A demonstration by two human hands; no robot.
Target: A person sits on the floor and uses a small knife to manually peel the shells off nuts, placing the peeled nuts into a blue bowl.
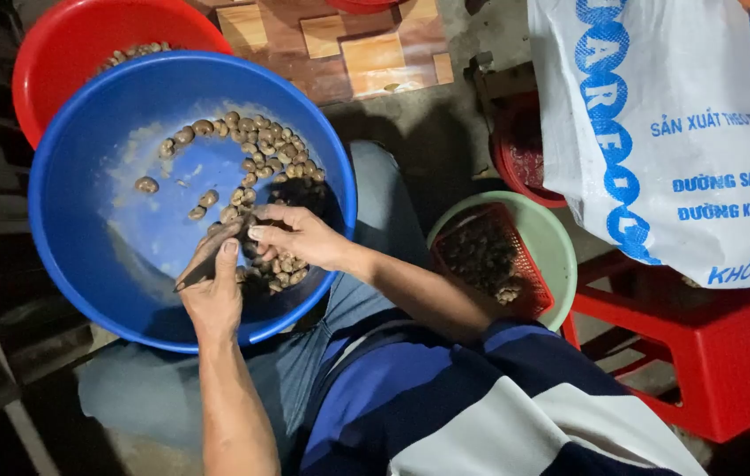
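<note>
**Seated person working through a basin of brown nuts with a small blade**

At far left, a red basin [66, 44] sits partly tucked behind a larger blue basin [84, 256], with a few brown nuts showing at its rim. The blue basin rests on the person's lap, over grey trousers. Inside it, a curved band of nuts [256, 145] runs along the upper right wall, with a few strays on the bare blue floor.

The left hand [214, 295] reaches up from the bottom of the view, its grip closed around a slim dark blade [207, 260], thumb laid along it. Just beside it, the right hand [300, 236] comes in from the right, fingertips pinched narrowly together at the blade's tip; they seem to hold a single nut, though it is too small to be sure. Both hands hover over the nuts piled at the basin's lower right.

By the look of it, one nut is being opened or scraped. The next move would call for a steady blade and a firm pinch.

Further right, a pale green bowl [560, 256] holds a red mesh basket [525, 264] of darker pieces. Beyond stand a white printed sack [701, 79] and a red plastic stool [727, 353].
</note>
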